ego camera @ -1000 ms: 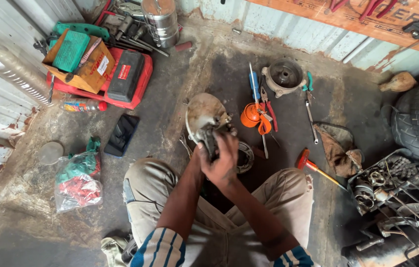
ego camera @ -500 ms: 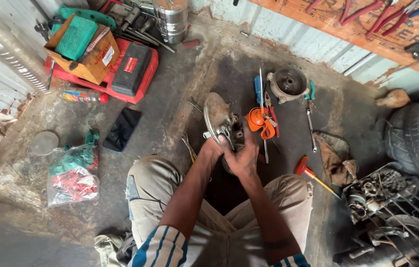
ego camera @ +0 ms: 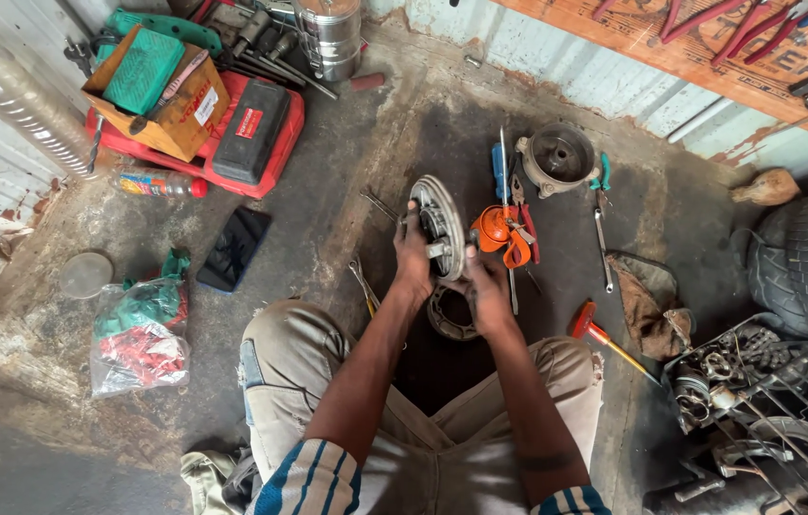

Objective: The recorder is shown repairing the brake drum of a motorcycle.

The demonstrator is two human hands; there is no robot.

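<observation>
Gripped on edge by left hand and right hand, greasy brake backing plate liable to slip onto brake shoes below.

Round metal brake plate between both hands

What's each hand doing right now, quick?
Left hand: closed on the round metal brake plate, gripping its left edge.
Right hand: closed on the same plate's lower edge.

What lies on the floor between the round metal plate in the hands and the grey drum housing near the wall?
In the head view, an orange oil can, a blue-handled screwdriver and red-handled pliers lie between them.
</observation>
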